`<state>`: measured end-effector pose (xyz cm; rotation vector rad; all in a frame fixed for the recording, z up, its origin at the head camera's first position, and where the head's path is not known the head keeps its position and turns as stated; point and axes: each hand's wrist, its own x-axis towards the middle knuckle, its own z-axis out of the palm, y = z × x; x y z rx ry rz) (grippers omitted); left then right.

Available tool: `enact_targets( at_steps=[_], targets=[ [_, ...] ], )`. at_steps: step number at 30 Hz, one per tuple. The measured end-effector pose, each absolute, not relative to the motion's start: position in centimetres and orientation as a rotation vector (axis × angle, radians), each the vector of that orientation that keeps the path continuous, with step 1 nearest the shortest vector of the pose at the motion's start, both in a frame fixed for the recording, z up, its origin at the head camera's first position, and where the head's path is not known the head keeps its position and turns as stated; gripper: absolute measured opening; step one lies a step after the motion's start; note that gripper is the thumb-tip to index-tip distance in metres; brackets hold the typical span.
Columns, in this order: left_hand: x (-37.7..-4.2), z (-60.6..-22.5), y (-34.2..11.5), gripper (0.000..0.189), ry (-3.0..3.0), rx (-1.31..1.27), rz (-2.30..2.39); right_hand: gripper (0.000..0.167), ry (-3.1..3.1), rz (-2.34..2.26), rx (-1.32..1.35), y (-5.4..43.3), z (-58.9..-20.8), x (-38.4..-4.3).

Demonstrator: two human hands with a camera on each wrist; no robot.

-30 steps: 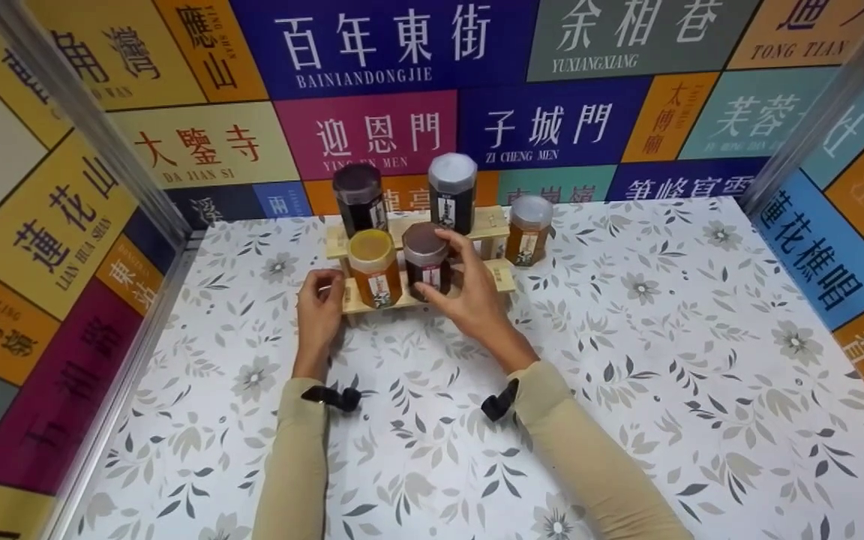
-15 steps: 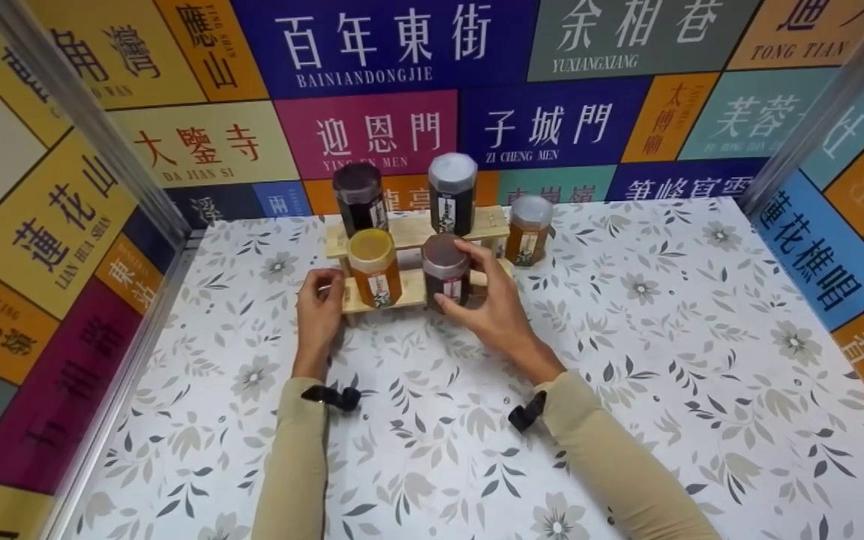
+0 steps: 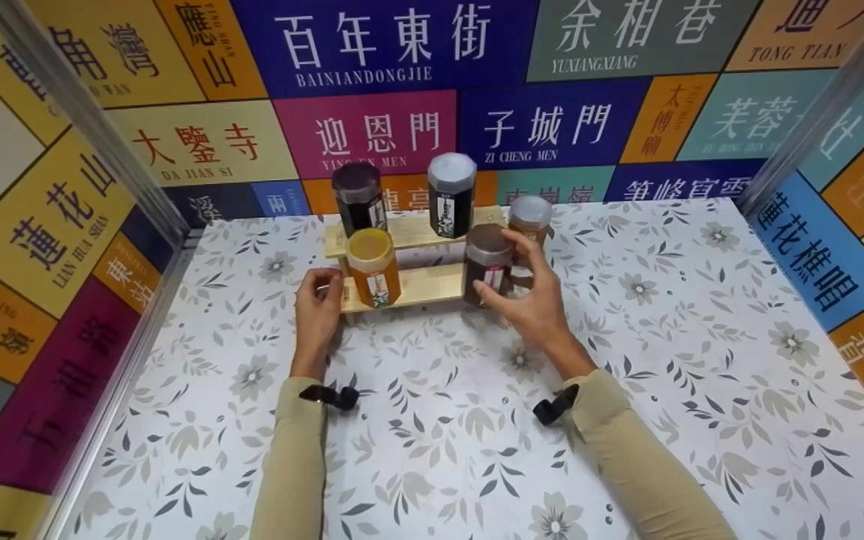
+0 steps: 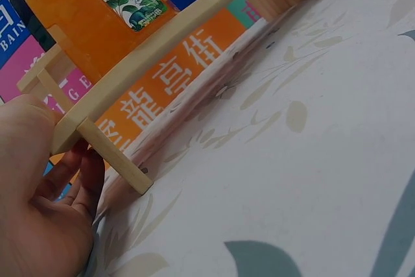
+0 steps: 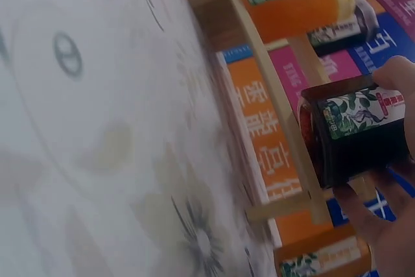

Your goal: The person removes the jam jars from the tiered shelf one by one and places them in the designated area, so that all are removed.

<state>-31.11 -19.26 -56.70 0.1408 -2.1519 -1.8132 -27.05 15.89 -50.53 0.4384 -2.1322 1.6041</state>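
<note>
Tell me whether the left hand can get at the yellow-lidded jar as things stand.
Probably yes: the left hand is close beside the yellow-lidded jar, with nothing standing between them, though it would likely have to let go of the wooden rack first.

2 sleeved arms are stretched from the near side toward the far side. The left arm (image 3: pixel 291 457) is held almost straight ahead; the right arm (image 3: pixel 642 450) is slanted from near right toward far left. Beyond the cuffs, both wrists are bared. The left hand (image 3: pixel 318 307) is placed on the left, its thumb (image 4: pixel 29 118) set above and its fingers (image 4: pixel 91 176) curled below in a pinch. The right hand (image 3: pixel 541 304) is angled toward the left, its grip spread wide, with the right thumb (image 3: pixel 498 301) placed nearer and the index finger (image 3: pixel 526 247) bent farther away.
</note>
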Motion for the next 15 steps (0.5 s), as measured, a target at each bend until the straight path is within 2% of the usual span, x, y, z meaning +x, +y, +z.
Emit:
enact_targets(
  at_steps=[6,15],
  targets=[
    [-31.1,-56.7,-19.3,0.017,-2.153,0.137,-1.809,0.08,-2.106,1.601,0.327,18.4,-48.9,-27.0],
    [-31.1,-56.5,-19.2,0.016,-2.137,0.151,-1.836,0.08,-2.109,1.621,0.165,22.8,-49.5,-28.2]
  ],
)
